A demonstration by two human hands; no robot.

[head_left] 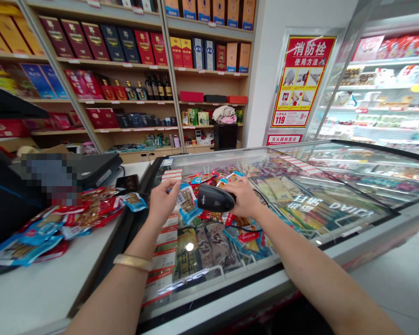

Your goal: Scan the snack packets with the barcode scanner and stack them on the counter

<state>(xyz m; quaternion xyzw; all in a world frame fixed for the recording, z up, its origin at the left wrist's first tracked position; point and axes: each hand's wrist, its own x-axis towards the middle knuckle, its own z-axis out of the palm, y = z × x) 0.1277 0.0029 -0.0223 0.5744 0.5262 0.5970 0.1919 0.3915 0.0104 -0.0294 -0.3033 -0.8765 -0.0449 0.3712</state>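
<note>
My right hand (243, 196) is wrapped round a black handheld scanner (214, 198), whose head points left over the glass freezer top. My left hand (164, 199), with a gold bracelet (132, 262) on the wrist, pinches the upper left corner of a blue snack packet (187, 203). The packet hangs just left of the scanner's head, its printed side partly showing. Behind and under the scanner, several red and blue snack packets (216, 217) lie on the glass. The scanner's black cable (246, 229) curves below my right hand.
On the white counter (91, 270) at the left lies a pile of snack packets (94, 209) beside dark checkout equipment (99, 170). The glass-topped freezer (338, 237) spans the middle and right. Shelves (125, 65) of boxes and bottles stand behind, with a lit display cooler (380, 86) at the right.
</note>
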